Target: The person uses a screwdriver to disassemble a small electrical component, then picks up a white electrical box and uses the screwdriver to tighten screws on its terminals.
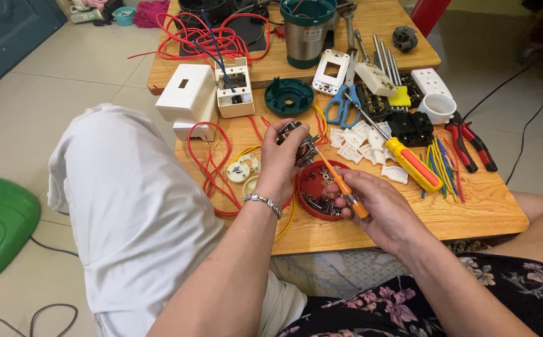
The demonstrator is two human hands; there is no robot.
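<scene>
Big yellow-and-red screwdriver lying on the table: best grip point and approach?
Take the large screwdriver by its fat yellow-and-red handle, coming from above with the right hand, which is nearest but already holds a small orange screwdriver. The handle lies flat and bare on top; its thin shaft runs up-left over white plastic parts toward the blue scissors, so that end is crowded.

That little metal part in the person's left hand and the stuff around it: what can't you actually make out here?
Head view only:
- Metal part: mostly covered by the left hand; its kind is unclear.
- Screwdriver tip: hidden against the part.
- Red dish: its small contents are too small to tell apart.
- Steel pot: top cut off by the picture's edge.
</scene>
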